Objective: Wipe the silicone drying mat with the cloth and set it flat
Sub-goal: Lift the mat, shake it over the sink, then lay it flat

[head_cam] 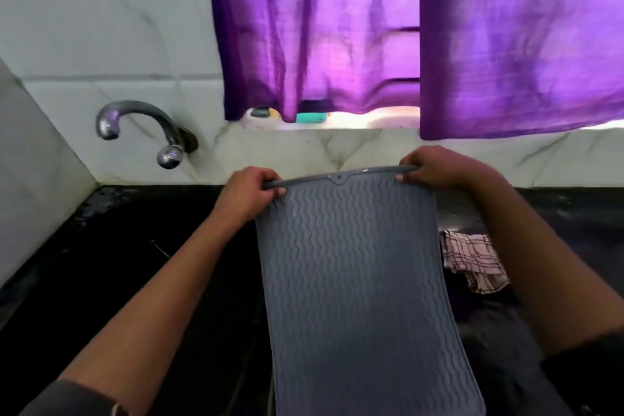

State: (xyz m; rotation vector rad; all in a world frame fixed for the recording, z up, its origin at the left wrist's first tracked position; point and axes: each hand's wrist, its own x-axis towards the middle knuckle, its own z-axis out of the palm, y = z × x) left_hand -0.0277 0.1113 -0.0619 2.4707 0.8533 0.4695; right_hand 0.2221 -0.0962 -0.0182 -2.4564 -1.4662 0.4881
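- Both of your hands pinch the far edge of the silicone drying mat [351, 267]: your left hand [248, 192] is closed on the left corner of the raised rim, your right hand [439, 167] on the right corner, fingers curled over the lip.
- Between your two grips the rim runs taut, with a small hanging hole at its middle.
- Below your grips the mat hangs toward you, ribbed side up, its near end running out of view at the bottom; whether it touches the dark counter [135, 263] cannot be told.
- Just right of the mat, below your right wrist, the checked cloth [472, 260] lies crumpled on the counter, untouched by either hand.
- Judged from this, you are at the positioning stage: the mat is held up, not yet lying flat, and no wiping is under way.
- Next, you likely need to lower the mat, free your right hand, and reach down for the cloth.
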